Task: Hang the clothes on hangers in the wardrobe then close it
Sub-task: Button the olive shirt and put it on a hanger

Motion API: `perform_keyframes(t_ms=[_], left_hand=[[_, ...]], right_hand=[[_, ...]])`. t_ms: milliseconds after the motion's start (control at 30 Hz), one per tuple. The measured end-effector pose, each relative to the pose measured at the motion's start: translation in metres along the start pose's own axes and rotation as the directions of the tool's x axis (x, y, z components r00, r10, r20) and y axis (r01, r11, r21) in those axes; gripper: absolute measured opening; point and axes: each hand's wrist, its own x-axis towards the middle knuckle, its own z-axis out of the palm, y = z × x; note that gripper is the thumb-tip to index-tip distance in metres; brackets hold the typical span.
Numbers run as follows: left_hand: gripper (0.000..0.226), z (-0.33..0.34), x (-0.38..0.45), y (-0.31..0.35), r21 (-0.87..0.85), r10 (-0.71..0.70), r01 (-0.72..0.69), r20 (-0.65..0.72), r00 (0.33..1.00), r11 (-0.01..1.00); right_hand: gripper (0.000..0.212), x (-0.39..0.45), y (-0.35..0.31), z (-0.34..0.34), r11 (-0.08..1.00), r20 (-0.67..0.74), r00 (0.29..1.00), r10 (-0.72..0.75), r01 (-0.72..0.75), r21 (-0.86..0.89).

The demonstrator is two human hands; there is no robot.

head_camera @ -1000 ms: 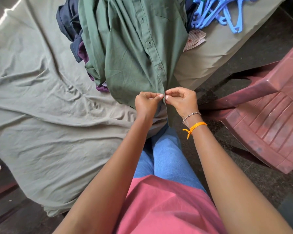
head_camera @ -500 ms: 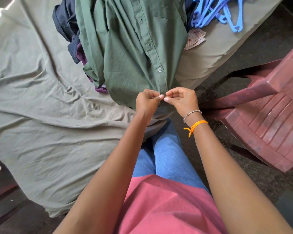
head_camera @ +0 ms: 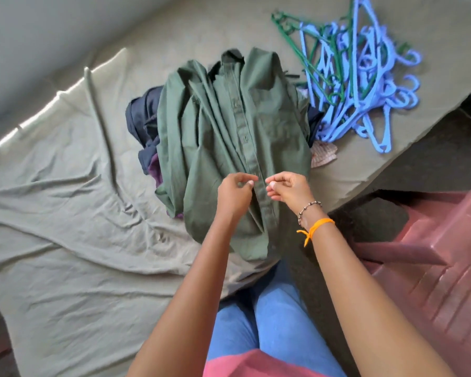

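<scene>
Hanger tangle (head_camera: 356, 85) right of clothes pile (head_camera: 234, 137); bedsheet (head_camera: 65, 213) open left.

Looking down at green shirt (head_camera: 229, 148) spread over clothes pile (head_camera: 143, 123) on bed (head_camera: 65, 213). Our left hand (head_camera: 233, 193) and right hand (head_camera: 290, 189) hover either side of button placket, fingers (head_camera: 249, 178) curled, a bit blurry. Blue-green hanger heap (head_camera: 356, 85) just right of shirt. Maroon plastic chair (head_camera: 433, 268) beside us.
</scene>
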Motion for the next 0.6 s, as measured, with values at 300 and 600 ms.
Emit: perform_keyframes(t_ms=[300,600], left_hand=[[0.022,0.008,0.119,0.095,0.074,0.163,-0.156,-0.109,0.981,0.985],[0.021,0.048,0.197,0.114,0.466,0.142,-0.099,-0.058,0.988,0.879]], right_hand=[[0.019,0.147,-0.090,-0.045,0.985,-0.247,0.953,-0.174,0.168,-0.046],[0.047,0.325,-0.102,-0.126,0.671,-0.278,0.898,-0.341,0.026,-0.741]])
